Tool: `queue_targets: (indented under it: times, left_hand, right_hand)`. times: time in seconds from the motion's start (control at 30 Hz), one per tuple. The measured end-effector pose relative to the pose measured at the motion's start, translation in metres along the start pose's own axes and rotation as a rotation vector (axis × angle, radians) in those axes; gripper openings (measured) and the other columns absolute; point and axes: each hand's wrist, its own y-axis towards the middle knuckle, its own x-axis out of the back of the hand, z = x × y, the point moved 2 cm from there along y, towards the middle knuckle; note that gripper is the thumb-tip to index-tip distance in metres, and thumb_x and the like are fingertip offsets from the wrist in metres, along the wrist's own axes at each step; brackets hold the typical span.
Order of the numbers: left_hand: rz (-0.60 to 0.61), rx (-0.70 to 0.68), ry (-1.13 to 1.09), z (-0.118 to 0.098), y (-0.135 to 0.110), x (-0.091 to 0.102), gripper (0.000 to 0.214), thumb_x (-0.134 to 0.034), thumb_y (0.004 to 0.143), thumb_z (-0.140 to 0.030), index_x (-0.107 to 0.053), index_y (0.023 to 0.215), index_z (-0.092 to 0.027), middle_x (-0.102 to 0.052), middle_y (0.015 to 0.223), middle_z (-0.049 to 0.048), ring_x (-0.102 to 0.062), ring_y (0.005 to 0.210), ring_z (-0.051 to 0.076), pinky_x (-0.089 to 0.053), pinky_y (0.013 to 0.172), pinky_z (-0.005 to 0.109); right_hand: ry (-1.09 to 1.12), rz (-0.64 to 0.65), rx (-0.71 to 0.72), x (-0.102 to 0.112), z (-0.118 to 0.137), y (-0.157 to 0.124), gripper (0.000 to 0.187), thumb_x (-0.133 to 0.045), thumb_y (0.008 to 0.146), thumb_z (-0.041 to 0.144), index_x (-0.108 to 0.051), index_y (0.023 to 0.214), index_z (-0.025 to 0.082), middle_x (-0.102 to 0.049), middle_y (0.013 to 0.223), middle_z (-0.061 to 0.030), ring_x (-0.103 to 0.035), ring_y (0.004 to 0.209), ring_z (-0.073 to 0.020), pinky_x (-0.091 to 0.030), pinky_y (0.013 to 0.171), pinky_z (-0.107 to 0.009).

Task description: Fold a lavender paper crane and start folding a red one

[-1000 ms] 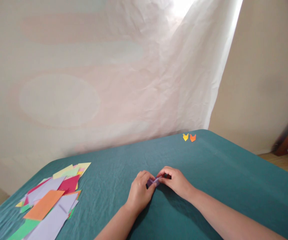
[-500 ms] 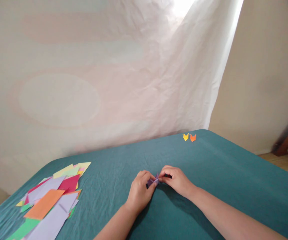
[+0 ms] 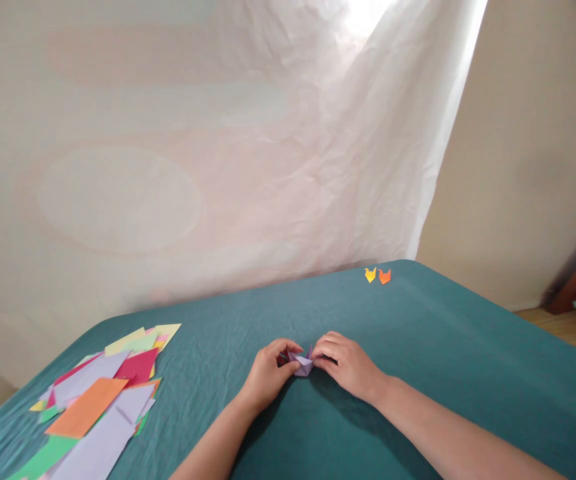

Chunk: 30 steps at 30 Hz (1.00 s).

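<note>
Between my two hands is a small purple origami bird (image 3: 303,365), folded from paper, with pointed tips rising on both sides. My left hand (image 3: 271,373) pinches its left end between thumb and fingers. On the other side, the fingers and thumb of my right hand (image 3: 344,363) close on its right tip. Part of the folded paper is covered by my fingertips.
A loose pile of coloured paper sheets (image 3: 88,407) lies at the left of the green cloth-covered table (image 3: 228,333). Near the far edge sit a yellow folded bird (image 3: 371,275) and an orange folded bird (image 3: 385,277). A pale hanging cloth (image 3: 268,167) backs the table.
Both hands have shifted slightly left, the left one further. The purple paper has turned, and more of its front and its two raised tips now shows.
</note>
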Motion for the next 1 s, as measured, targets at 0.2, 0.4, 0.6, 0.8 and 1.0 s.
queue_targets:
  times: [0.2,0.4,0.6,0.8,1.0]
  left_hand:
    - [0.07,0.073,-0.193,0.007,0.001,-0.002,0.026,-0.057,0.072,-0.013,-0.063,0.097,-0.017,-0.065,0.085,0.0018,-0.058,0.074,0.014,-0.045,0.069,0.025]
    - [0.023,0.095,-0.396,0.016,0.004,-0.003,0.03,-0.059,0.073,-0.013,-0.058,0.102,-0.014,-0.064,0.085,0.0038,-0.06,0.078,0.015,-0.047,0.073,0.027]
    - [-0.161,0.105,-0.164,0.002,0.003,-0.002,0.008,-0.057,0.077,-0.024,-0.058,0.08,-0.017,-0.061,0.071,-0.0006,-0.057,0.067,0.013,-0.044,0.063,0.023]
    - [-0.17,0.104,-0.088,-0.017,-0.003,-0.005,0.016,-0.052,0.081,-0.027,-0.062,0.09,-0.019,-0.066,0.082,0.0021,-0.061,0.075,0.016,-0.046,0.064,0.024]
    - [-0.117,0.119,-0.193,-0.011,-0.004,-0.014,0.013,-0.052,0.081,-0.024,-0.061,0.089,-0.018,-0.067,0.083,0.0028,-0.062,0.076,0.016,-0.048,0.068,0.025]
  right_hand:
    - [-0.047,0.045,0.101,0.0,0.009,0.001,0.015,-0.052,0.091,0.022,-0.067,0.091,0.022,-0.067,0.088,-0.0025,-0.056,0.087,-0.0171,-0.044,0.079,-0.03]
    - [-0.072,-0.013,0.103,0.001,0.01,0.002,0.017,-0.05,0.092,0.023,-0.066,0.087,0.021,-0.065,0.085,-0.0038,-0.056,0.085,-0.0177,-0.045,0.075,-0.03]
    - [-0.121,-0.052,0.089,0.004,0.014,0.001,0.016,-0.05,0.091,0.02,-0.064,0.085,0.02,-0.063,0.082,-0.0045,-0.054,0.083,-0.0184,-0.044,0.074,-0.032]
    - [-0.147,-0.094,0.08,0.007,0.02,0.002,0.017,-0.048,0.091,0.019,-0.063,0.085,0.02,-0.061,0.082,-0.0052,-0.053,0.081,-0.0187,-0.043,0.074,-0.032]
    - [-0.142,-0.086,0.063,0.006,0.023,0.002,0.015,-0.048,0.091,0.017,-0.063,0.089,0.02,-0.061,0.084,-0.0051,-0.053,0.082,-0.0188,-0.043,0.075,-0.032]
